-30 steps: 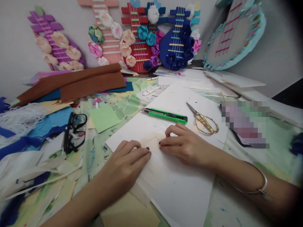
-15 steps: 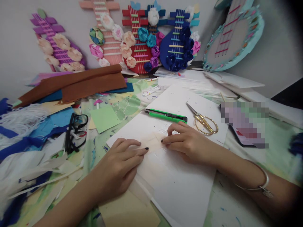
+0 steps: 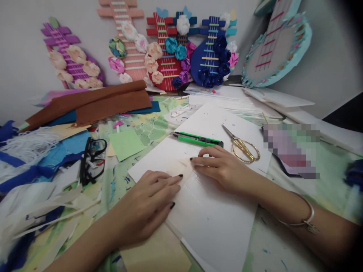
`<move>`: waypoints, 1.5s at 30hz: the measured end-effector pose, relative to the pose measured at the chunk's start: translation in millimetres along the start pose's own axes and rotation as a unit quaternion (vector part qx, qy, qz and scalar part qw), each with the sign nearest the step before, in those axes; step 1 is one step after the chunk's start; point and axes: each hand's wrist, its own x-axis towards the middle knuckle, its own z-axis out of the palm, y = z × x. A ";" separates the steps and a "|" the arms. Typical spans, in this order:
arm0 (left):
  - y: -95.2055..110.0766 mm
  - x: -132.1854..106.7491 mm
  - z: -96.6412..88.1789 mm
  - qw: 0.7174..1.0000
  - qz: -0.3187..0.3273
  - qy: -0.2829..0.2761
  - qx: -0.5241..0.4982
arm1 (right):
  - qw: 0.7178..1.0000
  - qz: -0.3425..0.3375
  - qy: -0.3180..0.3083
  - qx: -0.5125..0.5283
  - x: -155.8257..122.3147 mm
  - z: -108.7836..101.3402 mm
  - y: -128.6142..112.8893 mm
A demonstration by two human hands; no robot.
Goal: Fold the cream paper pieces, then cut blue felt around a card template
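Note:
A thin, pale cream piece of paper (image 3: 184, 168) lies on the white board (image 3: 218, 223) between my hands. My left hand (image 3: 151, 202) rests palm down over its left part, fingers stretched out and dark nails showing. My right hand (image 3: 221, 166) touches the paper's right edge with an extended fingertip; its thumb is hidden. Just beyond the right hand lies a green utility knife (image 3: 198, 139). Gold-handled scissors (image 3: 242, 147) lie on the board to its right.
Paper-decorated model lutes (image 3: 210, 60) lean against the wall. Brown crepe paper (image 3: 113, 100), black glasses (image 3: 92, 160), a green paper square (image 3: 127, 143) and shredded strips (image 3: 34, 147) crowd the left. A partly blurred phone-like object (image 3: 289, 153) lies right. Stacked white boards (image 3: 283, 104) stand behind.
My left hand has shifted right with its fingers farther over the paper, and its thumb now shows. My right fingertips have moved slightly up and left, their bend loosened.

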 end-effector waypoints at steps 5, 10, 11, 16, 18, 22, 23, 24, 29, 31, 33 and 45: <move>-3.4 -1.1 5.5 0.999 -0.021 0.047 -0.005 | 0.997 0.061 -0.027 -0.043 -1.7 7.6 2.0; -20.8 0.5 8.9 0.996 0.045 0.008 0.074 | 0.996 0.080 0.027 -0.042 -2.5 12.7 2.4; -22.6 0.6 9.6 0.995 0.049 0.015 0.083 | 0.995 0.077 0.055 -0.029 -2.3 12.3 1.3; -15.4 4.2 15.1 0.987 0.071 0.091 0.114 | 0.991 0.043 0.111 0.063 0.4 6.0 -16.6; -7.7 7.3 18.4 0.984 0.072 0.117 0.117 | 0.993 0.022 0.094 0.067 1.8 4.3 -26.6; 5.3 11.8 25.1 0.983 0.067 0.130 0.110 | 0.992 0.020 0.112 0.052 4.1 5.5 -37.2; 7.0 12.2 26.2 0.984 0.064 0.126 0.104 | 0.992 0.023 0.116 0.052 4.3 6.3 -36.8; 8.1 12.4 26.7 0.985 0.060 0.126 0.100 | 0.991 0.026 0.119 0.053 4.4 7.1 -35.4; 6.0 9.8 22.3 0.982 -0.004 0.162 0.100 | 0.988 0.043 0.130 0.077 2.0 11.6 -20.5; 2.6 7.5 19.5 0.986 -0.030 0.151 0.068 | 0.985 0.045 0.135 0.101 0.1 13.7 -14.8; -1.3 5.5 17.7 0.989 -0.039 0.136 0.040 | 0.979 0.060 0.128 0.144 -2.0 15.6 -10.8; -1.5 8.4 18.5 0.986 0.009 0.138 0.096 | 0.959 0.136 0.094 0.229 -2.6 14.7 -9.5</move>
